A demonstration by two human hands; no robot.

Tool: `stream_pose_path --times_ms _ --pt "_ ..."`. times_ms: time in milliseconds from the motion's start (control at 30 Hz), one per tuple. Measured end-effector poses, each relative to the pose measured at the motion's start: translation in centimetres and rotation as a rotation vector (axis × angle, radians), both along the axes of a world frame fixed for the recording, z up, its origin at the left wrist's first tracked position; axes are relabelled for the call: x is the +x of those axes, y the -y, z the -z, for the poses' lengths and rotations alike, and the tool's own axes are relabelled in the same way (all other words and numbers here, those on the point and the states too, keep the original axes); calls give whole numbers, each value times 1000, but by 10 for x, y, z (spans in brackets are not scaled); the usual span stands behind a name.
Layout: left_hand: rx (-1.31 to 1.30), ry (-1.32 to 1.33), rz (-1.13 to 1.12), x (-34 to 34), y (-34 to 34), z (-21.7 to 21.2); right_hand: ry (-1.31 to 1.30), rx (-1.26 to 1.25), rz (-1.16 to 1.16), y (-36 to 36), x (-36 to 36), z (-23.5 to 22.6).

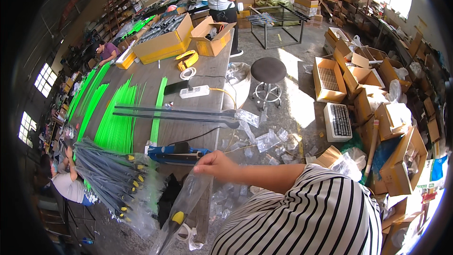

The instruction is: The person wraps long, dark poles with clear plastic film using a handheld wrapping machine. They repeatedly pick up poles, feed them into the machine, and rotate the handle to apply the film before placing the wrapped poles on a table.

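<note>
Your right hand [214,164] had thumb and fingers pinched together on the upper end of a clear bag [196,192], which slanted down over the near end of the table [207,63] around a yellow-ended rod [178,217]. Your left hand was out of view, its fingers' state unknowable. The bag looked light, limp and slippery; the rod, stiffer, seemed the surer grip. The blue tool [177,155] crowded your fingertips; bagged rods [106,170] lay left.

The right hand [214,165] pinches a clear plastic bag [190,197]. A blue device [165,156] lies just beside, near green rods [114,125].
</note>
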State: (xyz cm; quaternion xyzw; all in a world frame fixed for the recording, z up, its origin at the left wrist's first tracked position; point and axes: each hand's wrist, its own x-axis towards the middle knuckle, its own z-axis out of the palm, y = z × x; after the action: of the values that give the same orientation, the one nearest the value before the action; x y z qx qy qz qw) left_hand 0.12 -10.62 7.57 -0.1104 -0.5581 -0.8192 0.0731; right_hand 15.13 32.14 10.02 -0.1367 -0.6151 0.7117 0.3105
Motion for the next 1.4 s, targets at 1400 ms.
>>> stream_pose_path --times_ms 1400 --pt "182 194 109 23 -31 10 490 112 199 -44 9 49"
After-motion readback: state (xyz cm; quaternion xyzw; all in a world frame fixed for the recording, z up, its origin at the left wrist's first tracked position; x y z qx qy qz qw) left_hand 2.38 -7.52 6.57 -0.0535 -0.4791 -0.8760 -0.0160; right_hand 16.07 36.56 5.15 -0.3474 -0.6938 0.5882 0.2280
